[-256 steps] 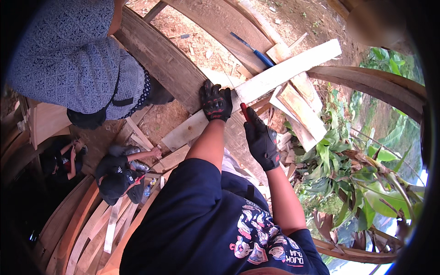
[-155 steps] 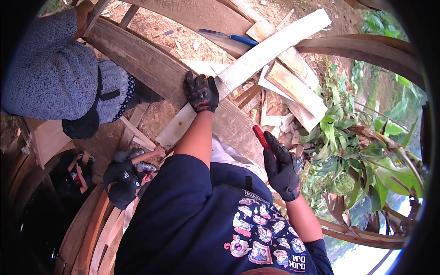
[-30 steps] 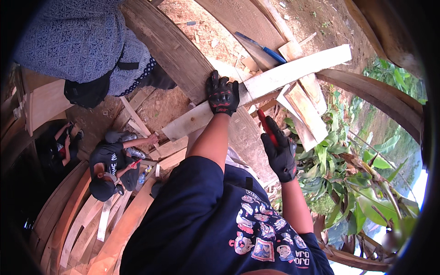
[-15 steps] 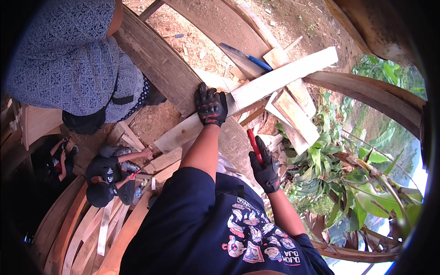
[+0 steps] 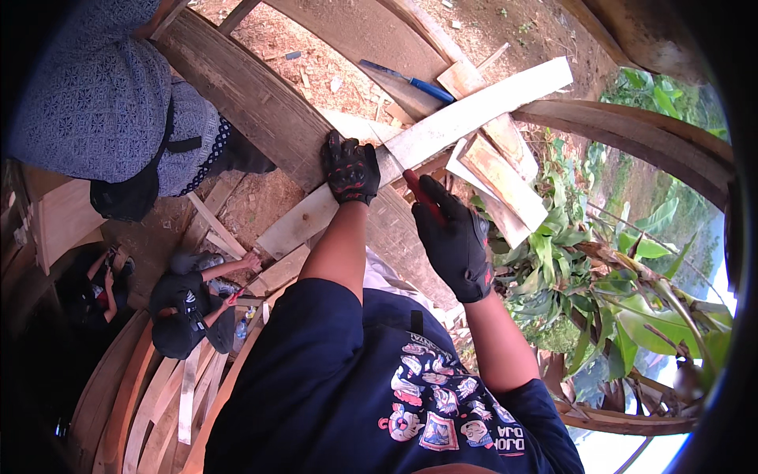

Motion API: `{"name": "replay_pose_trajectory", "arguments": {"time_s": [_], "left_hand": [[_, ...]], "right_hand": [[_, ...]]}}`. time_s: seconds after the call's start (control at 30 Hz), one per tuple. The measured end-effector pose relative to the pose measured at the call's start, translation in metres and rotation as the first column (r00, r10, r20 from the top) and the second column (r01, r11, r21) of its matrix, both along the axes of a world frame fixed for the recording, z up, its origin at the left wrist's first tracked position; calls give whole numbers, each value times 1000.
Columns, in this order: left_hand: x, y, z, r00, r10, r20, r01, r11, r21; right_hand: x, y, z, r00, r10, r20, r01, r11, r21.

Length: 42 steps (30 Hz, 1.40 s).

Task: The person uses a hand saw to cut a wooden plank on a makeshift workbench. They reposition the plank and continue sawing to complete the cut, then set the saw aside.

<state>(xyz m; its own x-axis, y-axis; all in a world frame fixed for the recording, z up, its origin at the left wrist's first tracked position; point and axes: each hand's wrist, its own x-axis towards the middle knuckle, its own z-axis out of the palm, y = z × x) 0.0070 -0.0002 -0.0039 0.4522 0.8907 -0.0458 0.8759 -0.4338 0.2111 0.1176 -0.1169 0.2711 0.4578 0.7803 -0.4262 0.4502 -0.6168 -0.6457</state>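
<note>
A long pale plank lies slantwise across a broad curved timber. My left hand, in a black glove with red marks, presses flat on the plank. My right hand, also in a black glove, grips the red handle of a hand saw. The saw's grey blade meets the plank just right of my left hand. Short offcut boards lie under the plank's right part.
A person in blue patterned clothes stands at upper left on the timber. Far below, a person in black crouches among wood strips. A blue-handled blade lies on a beam beyond. Green plants fill the right.
My right hand drew back and down with the saw, then pushed it forward again to the plank. My left hand stayed pressed on the plank.
</note>
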Motion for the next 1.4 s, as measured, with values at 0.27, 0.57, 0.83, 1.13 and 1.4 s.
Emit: {"name": "replay_pose_trajectory", "arguments": {"time_s": [0.27, 0.57, 0.83, 1.13, 1.4], "left_hand": [[1, -4, 4, 1000, -8, 23, 8, 1000, -5], [0, -1, 13, 999, -7, 39, 10, 995, -98], [-1, -1, 10, 998, 6, 57, -1, 996, -87], [-9, -15, 11, 999, -42, 21, 44, 993, -108], [1, -2, 7, 1000, -13, 18, 13, 1000, 16]], "right_hand": [[18, -31, -36, 995, 68, 79, -77, 990, 122], [11, 17, -13, 1000, 20, -1, -19, 995, 96], [-19, -93, 22, 999, -24, -35, 28, 992, 123], [-10, -17, -18, 999, 13, -44, -16, 998, -63], [-4, -59, -67, 993, -76, 96, 54, 976, 211]]}}
